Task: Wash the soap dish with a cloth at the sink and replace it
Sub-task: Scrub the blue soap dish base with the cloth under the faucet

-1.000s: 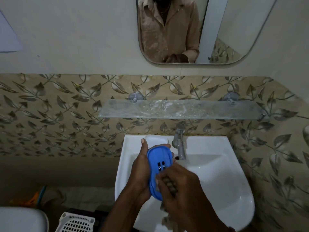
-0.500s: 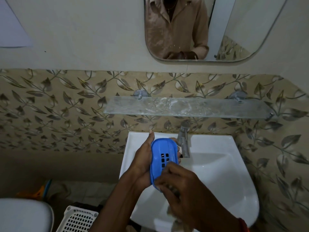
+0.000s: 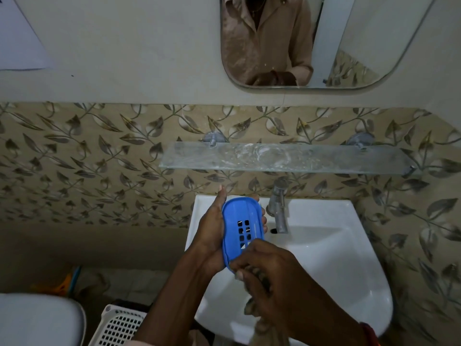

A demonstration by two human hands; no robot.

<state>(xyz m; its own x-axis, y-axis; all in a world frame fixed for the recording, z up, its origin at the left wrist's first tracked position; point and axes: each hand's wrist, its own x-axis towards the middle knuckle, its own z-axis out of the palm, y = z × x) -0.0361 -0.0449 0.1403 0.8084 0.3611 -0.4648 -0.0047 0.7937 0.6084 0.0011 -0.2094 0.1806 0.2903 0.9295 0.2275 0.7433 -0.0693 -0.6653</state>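
Observation:
A blue oval soap dish with a grid of drain holes is held tilted on edge over the left side of the white sink. My left hand grips it from behind and from the left, thumb up along its rim. At the dish's lower end my right hand is closed on a brownish cloth and presses it against the dish. The rest of the cloth hangs down below that hand, partly hidden by it.
A metal tap stands just right of the dish. A glass shelf is fixed to the leaf-patterned tiles above the sink, and a mirror hangs higher up. A white perforated basket and a white toilet lid are at lower left.
My right hand with the cloth has slid down from the drain holes to the dish's lower end, uncovering more of the dish. My left hand keeps its hold.

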